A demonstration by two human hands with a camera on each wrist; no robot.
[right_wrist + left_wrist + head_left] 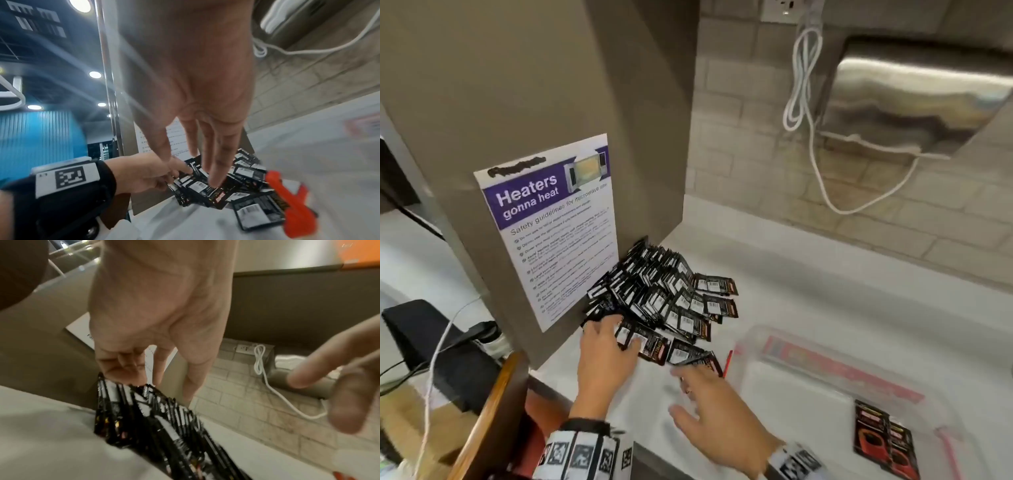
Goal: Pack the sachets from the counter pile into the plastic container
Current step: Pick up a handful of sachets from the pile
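Left hand (602, 359) on the pile's (664, 291) near edge, grasp unclear; right hand (715, 411), splayed and empty, hovers between pile and container (791, 394), nearest sachet (688, 354) just ahead.

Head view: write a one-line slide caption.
Packing sachets: left hand touches the pile of sachets; open right hand hovers beside it; a few sachets lie in the plastic container.

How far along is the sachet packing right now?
Barely started. Done: only a few packed sachets lie in the container, at its near corner. In hand: the left hand grips part of the pile at its near edge; the right hand reaches in open, holding nothing. Left: nearly the whole pile on the counter.
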